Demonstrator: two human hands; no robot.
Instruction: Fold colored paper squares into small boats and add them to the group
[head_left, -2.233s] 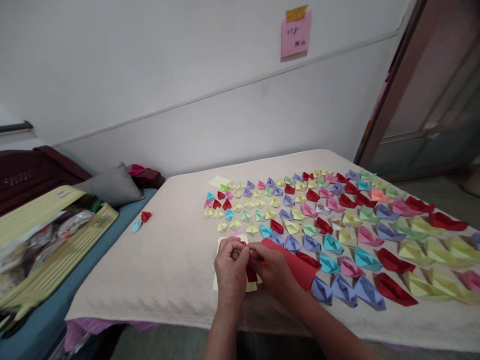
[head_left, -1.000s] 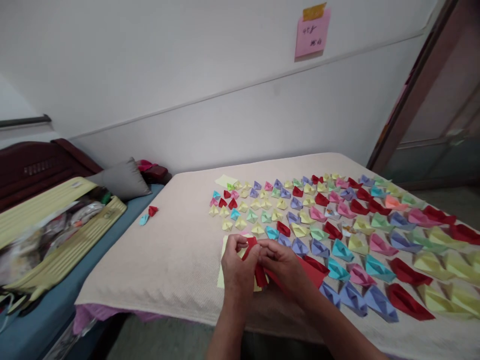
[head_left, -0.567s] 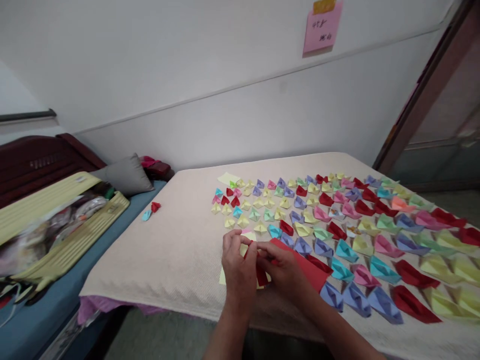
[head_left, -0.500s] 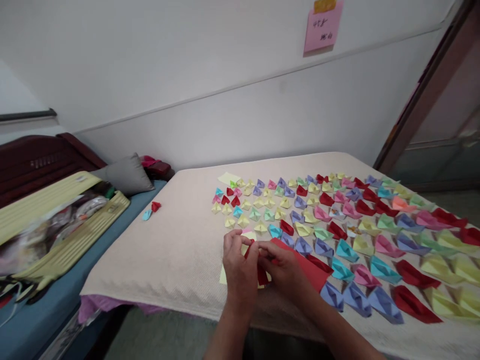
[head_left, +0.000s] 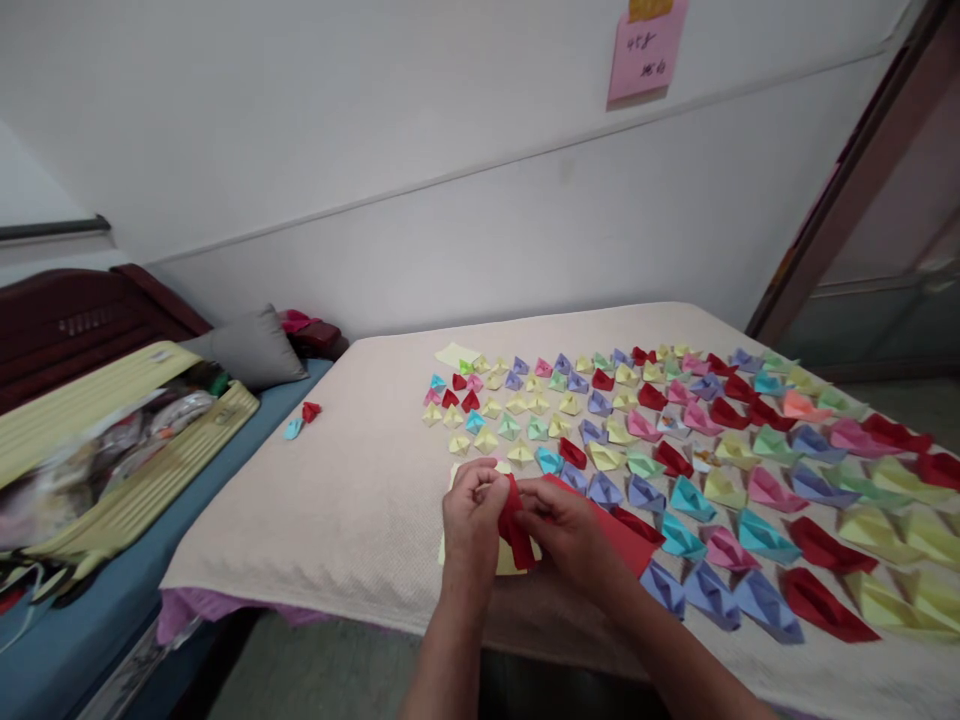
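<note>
Between my hands is a small piece of folded red paper (head_left: 519, 537), its lower flap hanging down over pale yellow sheets on the table. My left hand (head_left: 474, 505) is closed, its thumb and fingers pinching the paper's left side. From the right, my right hand (head_left: 566, 525) pinches the other side, thumb and forefinger together. The fingers hide part of the fold. Under my right hand lies a flat red sheet (head_left: 624, 540). The yellow sheets (head_left: 452, 540) show partly beneath my left hand.
Rows of folded paper boats (head_left: 690, 498) in many colours cover the right part of the cloth-covered table (head_left: 337, 500). A blue and a red folded piece (head_left: 310, 411) lie at the left. A pale sheet (head_left: 457, 354) rests near the back. Beyond the left edge stands a bench with a cushion (head_left: 259, 350).
My hands have drawn slightly apart and the left has shifted a little left. More of the red paper now shows between them.
</note>
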